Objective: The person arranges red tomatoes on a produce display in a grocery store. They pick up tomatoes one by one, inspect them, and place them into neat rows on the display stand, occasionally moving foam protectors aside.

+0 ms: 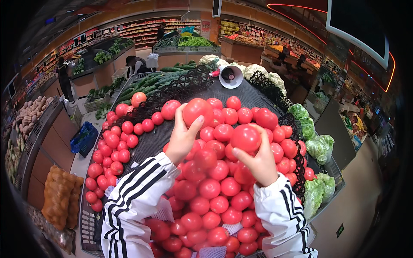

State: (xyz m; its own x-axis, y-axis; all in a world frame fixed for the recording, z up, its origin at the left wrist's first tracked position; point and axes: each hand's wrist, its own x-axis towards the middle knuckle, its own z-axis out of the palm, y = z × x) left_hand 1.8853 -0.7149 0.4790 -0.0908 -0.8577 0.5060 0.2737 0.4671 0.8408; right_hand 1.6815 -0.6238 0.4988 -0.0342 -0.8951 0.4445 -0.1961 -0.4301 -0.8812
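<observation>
Before me lies a large heap of red tomatoes (209, 188) on a sloping black mat (155, 138). My left hand (185, 137) grips a big tomato (197, 112) at the heap's far side, thumb across its near face. In my right hand (259, 158) is another large tomato (246, 138), held between thumb and fingers above the pile. Its far fingers are partly hidden behind the fruit. White foam netting (163, 211) pokes out among the tomatoes near my left forearm. A second group of smaller tomatoes (113, 141) lies along the left edge.
A white megaphone (231, 76) lies at the mat's top. Black mesh dividers (180, 85) border cucumbers (151, 82), cauliflower (256, 71) and wrapped lettuces (319, 146). A blue bag (84, 137) and an orange net sack (61, 196) stand at left. People (140, 64) are farther off.
</observation>
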